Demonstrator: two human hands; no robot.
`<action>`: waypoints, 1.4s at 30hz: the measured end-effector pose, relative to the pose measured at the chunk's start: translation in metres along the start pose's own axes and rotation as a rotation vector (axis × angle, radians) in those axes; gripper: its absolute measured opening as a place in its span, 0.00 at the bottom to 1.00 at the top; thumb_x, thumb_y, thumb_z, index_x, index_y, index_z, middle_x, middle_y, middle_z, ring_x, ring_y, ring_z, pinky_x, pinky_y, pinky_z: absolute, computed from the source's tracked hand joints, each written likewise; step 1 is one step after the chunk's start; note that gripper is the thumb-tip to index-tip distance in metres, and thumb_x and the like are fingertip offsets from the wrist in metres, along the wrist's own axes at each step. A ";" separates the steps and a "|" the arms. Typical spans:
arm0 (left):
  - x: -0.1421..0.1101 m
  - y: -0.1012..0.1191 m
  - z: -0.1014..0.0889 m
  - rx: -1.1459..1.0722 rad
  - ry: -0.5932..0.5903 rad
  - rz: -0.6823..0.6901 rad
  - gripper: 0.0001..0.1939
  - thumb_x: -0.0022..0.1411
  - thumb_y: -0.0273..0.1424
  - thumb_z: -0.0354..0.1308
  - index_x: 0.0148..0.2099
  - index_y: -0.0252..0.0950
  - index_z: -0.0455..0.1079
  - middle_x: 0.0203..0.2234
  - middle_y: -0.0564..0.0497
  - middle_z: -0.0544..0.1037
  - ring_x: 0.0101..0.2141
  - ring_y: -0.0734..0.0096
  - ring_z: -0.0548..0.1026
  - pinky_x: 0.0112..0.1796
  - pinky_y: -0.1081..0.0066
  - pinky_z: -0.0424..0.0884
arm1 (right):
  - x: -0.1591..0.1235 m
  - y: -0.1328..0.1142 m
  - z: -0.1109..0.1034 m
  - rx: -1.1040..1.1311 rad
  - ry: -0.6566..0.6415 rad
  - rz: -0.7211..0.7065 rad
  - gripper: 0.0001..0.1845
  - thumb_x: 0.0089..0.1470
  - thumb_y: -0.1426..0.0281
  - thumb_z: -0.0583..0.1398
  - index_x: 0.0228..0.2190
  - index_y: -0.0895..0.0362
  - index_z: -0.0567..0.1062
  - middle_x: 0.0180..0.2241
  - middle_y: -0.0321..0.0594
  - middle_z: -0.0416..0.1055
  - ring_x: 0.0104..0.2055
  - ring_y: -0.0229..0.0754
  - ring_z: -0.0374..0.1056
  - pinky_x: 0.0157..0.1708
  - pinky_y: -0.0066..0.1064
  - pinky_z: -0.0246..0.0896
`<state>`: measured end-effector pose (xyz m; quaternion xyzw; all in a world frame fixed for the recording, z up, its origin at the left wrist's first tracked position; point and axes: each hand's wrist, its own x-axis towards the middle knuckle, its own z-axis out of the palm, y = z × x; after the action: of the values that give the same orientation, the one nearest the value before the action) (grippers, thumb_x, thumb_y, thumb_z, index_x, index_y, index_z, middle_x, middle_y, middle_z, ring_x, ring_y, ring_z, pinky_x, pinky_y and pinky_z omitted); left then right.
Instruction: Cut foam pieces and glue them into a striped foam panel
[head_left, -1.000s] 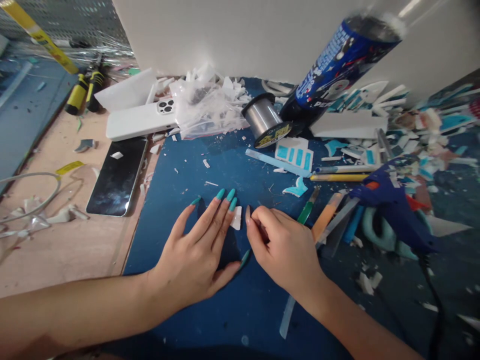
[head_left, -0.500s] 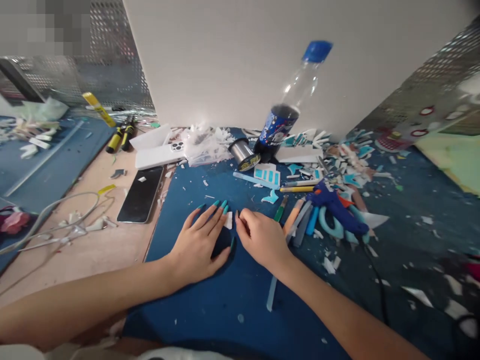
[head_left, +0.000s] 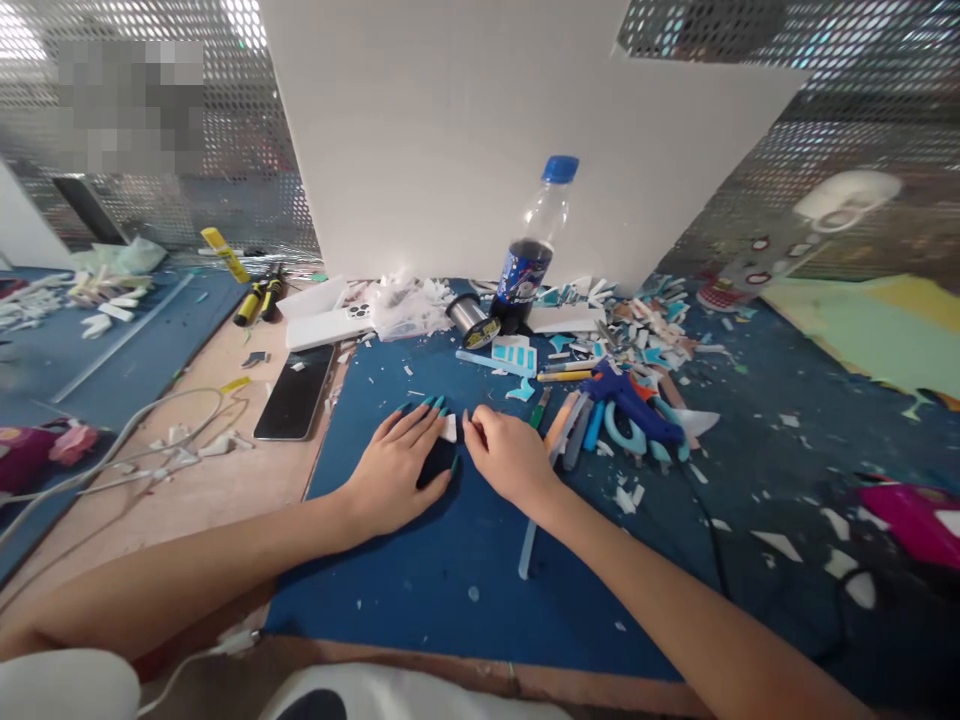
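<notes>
My left hand (head_left: pixel 397 465) lies flat on the blue mat (head_left: pixel 420 590), fingers stretched out, with long teal nails. Its fingertips rest at the left edge of a small white piece (head_left: pixel 449 428). Just right of that piece, my right hand (head_left: pixel 506 450) is closed with thumb and index finger pressed together. Whatever it may be pinching is too small or hidden to make out. A translucent glue stick (head_left: pixel 527 550) shows beneath the right wrist. Beyond the right knuckles lies a green-handled tool (head_left: pixel 539 408).
A cola bottle (head_left: pixel 523 270) and wire spool (head_left: pixel 471 320) stand before a white board (head_left: pixel 450 130). A blue glue gun (head_left: pixel 637 400), scissors (head_left: pixel 622 430) and scraps lie right. Left are a phone (head_left: pixel 296 395), cables (head_left: pixel 142 415) and pliers (head_left: pixel 259 298).
The camera view has shifted, so the bottle and tools appear further left and more of the mat's near edge shows. Both hands keep nearly the same pose around the white piece.
</notes>
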<state>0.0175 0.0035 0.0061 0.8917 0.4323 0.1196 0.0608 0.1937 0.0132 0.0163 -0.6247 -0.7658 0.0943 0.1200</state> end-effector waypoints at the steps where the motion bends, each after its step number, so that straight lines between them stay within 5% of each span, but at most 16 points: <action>1: 0.000 0.000 0.000 -0.003 0.005 0.002 0.28 0.62 0.37 0.48 0.61 0.28 0.58 0.58 0.39 0.64 0.60 0.57 0.60 0.58 0.53 0.57 | 0.000 0.000 0.000 0.000 0.001 0.002 0.12 0.59 0.69 0.49 0.25 0.57 0.65 0.20 0.35 0.66 0.22 0.36 0.63 0.20 0.27 0.40; 17: 0.001 -0.002 0.000 -0.039 0.006 -0.002 0.25 0.63 0.35 0.48 0.60 0.30 0.59 0.58 0.42 0.64 0.59 0.59 0.61 0.58 0.54 0.57 | 0.000 0.000 0.002 0.056 0.020 0.062 0.07 0.59 0.69 0.49 0.32 0.57 0.64 0.18 0.35 0.66 0.21 0.39 0.65 0.20 0.27 0.42; 33: 0.004 -0.012 0.010 -0.282 0.162 -0.077 0.27 0.56 0.31 0.56 0.58 0.33 0.57 0.53 0.40 0.70 0.54 0.54 0.67 0.55 0.53 0.62 | 0.002 0.009 0.013 0.168 0.157 0.018 0.05 0.58 0.68 0.49 0.31 0.55 0.59 0.18 0.35 0.64 0.20 0.40 0.63 0.21 0.29 0.49; 42: 0.007 -0.016 0.012 -0.378 0.208 -0.152 0.27 0.54 0.29 0.59 0.54 0.35 0.55 0.49 0.43 0.72 0.53 0.54 0.66 0.53 0.54 0.64 | 0.003 0.011 0.014 0.231 0.345 -0.008 0.04 0.57 0.67 0.49 0.31 0.54 0.58 0.30 0.46 0.65 0.35 0.49 0.64 0.35 0.39 0.61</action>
<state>0.0122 0.0188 -0.0074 0.8121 0.4721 0.2847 0.1910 0.1990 0.0185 0.0002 -0.6105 -0.7205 0.0724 0.3208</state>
